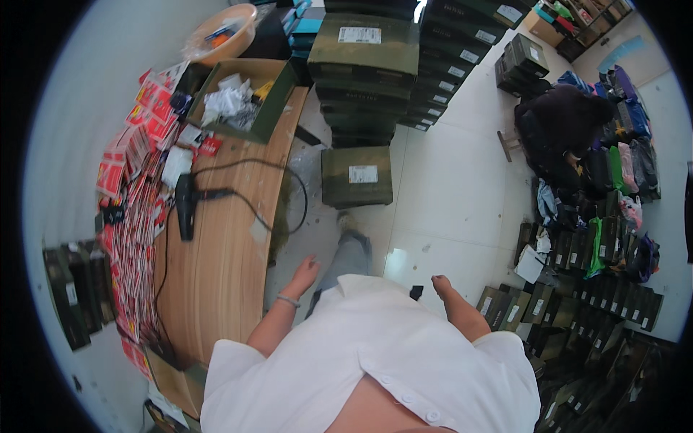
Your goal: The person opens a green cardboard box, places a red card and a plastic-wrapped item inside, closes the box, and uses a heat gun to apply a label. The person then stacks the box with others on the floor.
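My left hand [306, 276] hangs beside the wooden table [224, 267], its fingers loosely apart with nothing seen in them. A bracelet is round that wrist. Over the tiled floor my right hand [439, 284] hangs at my other side, fingers curled in and no object showing. Neither hand touches anything that I can see. On the table lies a black hair dryer [186, 206] with its cord looping past the edge. Ahead of my foot a lidded dark green shoebox [356, 176] stands low, in front of taller stacks.
Stacked shoeboxes [364, 54] rise ahead. Red-and-white printed packets [133, 238] heap along the table's wall side, near an open box [271, 123] of crumpled white material. A peach-coloured basin [224, 36] stands behind. At right, a person in dark clothing [563, 126] bends by bags and shoebox rows [621, 296].
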Demonstrator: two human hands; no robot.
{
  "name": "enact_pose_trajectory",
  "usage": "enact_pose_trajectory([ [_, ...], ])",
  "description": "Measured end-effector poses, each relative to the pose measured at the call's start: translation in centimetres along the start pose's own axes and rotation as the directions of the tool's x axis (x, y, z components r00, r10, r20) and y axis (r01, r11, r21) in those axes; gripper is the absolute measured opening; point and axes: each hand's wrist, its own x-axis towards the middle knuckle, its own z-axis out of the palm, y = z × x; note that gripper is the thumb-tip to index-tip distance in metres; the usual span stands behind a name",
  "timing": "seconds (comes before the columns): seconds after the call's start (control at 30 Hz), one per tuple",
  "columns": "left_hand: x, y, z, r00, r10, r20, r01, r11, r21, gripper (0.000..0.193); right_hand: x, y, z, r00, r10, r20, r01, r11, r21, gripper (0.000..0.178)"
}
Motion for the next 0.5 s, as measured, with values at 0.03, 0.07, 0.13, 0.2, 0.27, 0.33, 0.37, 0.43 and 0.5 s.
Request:
enact_pose_trajectory([
  [0.03, 4.0, -0.7, 1.0, 0.999, -0.023, 0.033, 0.024, 0.999, -0.029, 0.056, 0.0, -1.6, -0.9, 1.000, -0.024, -0.007, 0.024, 1.000, -0.020, 0.042],
  [0.07, 8.2, -0.6, 1.4, 0.997, -0.035, 0.066, 0.039, 0.998, -0.054, 0.055, -0.1, -2.9, -1.2, 0.996, -0.026, -0.082, 0.022, 0.998, -0.052, 0.042],
  [0.13, 15.2, 0.7, 2.5, 0.995, -0.089, 0.032, 0.094, 0.979, -0.180, 0.054, 0.2, -6.2, -2.6, 0.991, 0.028, -0.130, -0.037, 0.997, -0.073, 0.045],
  [0.2, 20.8, 1.4, 3.8, 0.989, -0.141, 0.032, 0.145, 0.955, -0.260, 0.051, 3.0, -7.2, -2.8, 0.982, 0.022, -0.187, -0.045, 0.992, -0.121, 0.046],
  [0.27, 26.8, 0.1, 3.9, 0.985, -0.171, 0.019, 0.170, 0.952, -0.255, 0.047, 5.1, -11.9, -2.9, 0.982, -0.029, -0.184, 0.007, 0.993, -0.115, 0.047],
  [0.33, 32.7, -5.3, 3.2, 0.989, 0.146, 0.032, -0.149, 0.941, 0.304, 0.042, 6.7, -16.6, -2.3, 0.983, -0.079, -0.167, 0.062, 0.993, -0.103, 0.048],
  [0.37, 34.3, -5.9, 3.3, 0.992, 0.122, 0.042, -0.128, 0.954, 0.272, 0.038, 8.3, -18.2, -1.7, 0.978, -0.101, -0.183, 0.089, 0.993, -0.077, 0.048],
  [0.43, 36.6, -5.0, 2.6, 0.992, -0.124, 0.030, 0.126, 0.986, -0.105, 0.034, 11.9, -21.2, 0.2, 0.968, -0.187, -0.169, 0.182, 0.982, -0.044, 0.046],
  [0.5, 37.4, -3.4, 2.0, 0.900, -0.435, 0.019, 0.396, 0.798, -0.454, 0.035, 14.0, -25.8, 1.1, 0.972, -0.217, -0.090, 0.209, 0.974, -0.090, 0.045],
])
